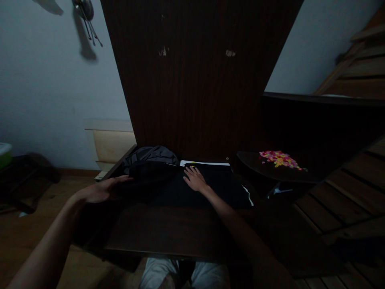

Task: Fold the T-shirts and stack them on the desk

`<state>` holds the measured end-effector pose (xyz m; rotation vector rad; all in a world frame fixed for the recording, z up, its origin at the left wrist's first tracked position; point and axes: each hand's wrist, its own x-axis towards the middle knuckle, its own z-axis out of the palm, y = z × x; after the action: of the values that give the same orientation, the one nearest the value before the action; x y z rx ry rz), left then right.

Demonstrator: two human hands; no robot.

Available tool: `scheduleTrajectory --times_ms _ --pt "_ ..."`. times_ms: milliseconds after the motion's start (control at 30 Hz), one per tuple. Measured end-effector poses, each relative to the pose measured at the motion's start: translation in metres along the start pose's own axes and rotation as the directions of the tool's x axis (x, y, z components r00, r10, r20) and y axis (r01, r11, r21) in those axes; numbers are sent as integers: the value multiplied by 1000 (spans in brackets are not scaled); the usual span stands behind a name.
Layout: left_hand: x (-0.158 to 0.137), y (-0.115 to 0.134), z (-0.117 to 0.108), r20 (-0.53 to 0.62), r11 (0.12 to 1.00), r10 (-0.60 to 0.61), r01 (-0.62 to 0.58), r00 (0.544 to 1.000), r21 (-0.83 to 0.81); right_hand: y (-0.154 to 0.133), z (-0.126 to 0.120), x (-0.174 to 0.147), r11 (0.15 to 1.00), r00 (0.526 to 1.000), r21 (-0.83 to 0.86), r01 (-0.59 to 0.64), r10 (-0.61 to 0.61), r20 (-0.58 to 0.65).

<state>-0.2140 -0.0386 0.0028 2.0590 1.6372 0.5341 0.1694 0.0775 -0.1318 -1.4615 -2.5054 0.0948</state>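
Black cloth, one piece, laid across the far half of a dark wooden table, bunched towards the left edge, smoother and flatter towards the right, with a white strip along its right end. Right hand, palm down on the cloth near its far border, fingers spread and released, grasping nothing. Left hand, at the table's left edge, fingertips extended to the bunched end of the cloth; too dark to tell whether pinching it or merely touching. Grey cloth, crumpled, in the far left corner of the table, just behind the black. White flat item, partly covered by the black cloth, at the table's far edge, with a small yellow mark near the right fingertips. Tall dark wooden panel, upright beyond the far edge, two pale scuffs on its face. Curved dark shelf, off the far right corner, bearing a heap of small pink, red and yellow pieces. Pale-trousered legs, below the near edge. Metal object with dangling stems, high on the wall at left.
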Motion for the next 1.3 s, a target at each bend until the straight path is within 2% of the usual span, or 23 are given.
scheduleTrajectory --times_ms 100,233,300,367,433,500,567,667,800,900,1033,1100,1200,1300 --pt "-3 -9 0 106 999 -30 25 994 44 1 3 0 1000 1000 1 0 0 -11" --pt "1 -12 19 54 996 -56 53 997 70 1 4 1 1000 1000 4 1 -1 -21" --pt "7 -13 35 -18 993 -84 86 996 76 0 4 2 1000 1000 -1 0 0 -21" --pt "16 -16 50 -138 992 -96 106 986 68 0 3 3 1000 1000 -6 -8 8 -19" --pt "25 -23 61 -273 994 -93 105 957 30 -1 1 6 1000 999 -7 -31 30 -25" --pt "33 -31 65 -348 996 -86 76 934 -42 -1 -1 10 999 998 -1 -51 51 -46" --pt "40 -36 63 -340 990 -88 44 936 -134 -2 -3 16 999 996 14 -41 42 -74" --pt "46 -37 58 -245 964 -110 43 963 -264 -4 -7 29 999 996 44 -10 14 -93" --pt "47 -28 55 -151 951 -137 87 979 -297 -9 -6 47 999 998 42 -27 29 -57" --pt "41 -20 52 -183 963 -146 98 972 -250 -15 -4 56 997 997 16 -73 73 -26" --pt "25 -4 39 -251 963 -131 63 959 -262 -23 -8 60 992 992 84 -94 101 -78" --pt "17 5 30 -237 924 -173 74 956 -374 -27 -12 61 988 988 121 -93 107 -114" --pt "8 17 16 -200 801 -292 125 935 -585 -35 -18 62 989 982 118 -91 109 -156" --pt "7 22 10 -209 712 -361 124 909 -691 -47 -19 65 992 980 83 -92 105 -169"
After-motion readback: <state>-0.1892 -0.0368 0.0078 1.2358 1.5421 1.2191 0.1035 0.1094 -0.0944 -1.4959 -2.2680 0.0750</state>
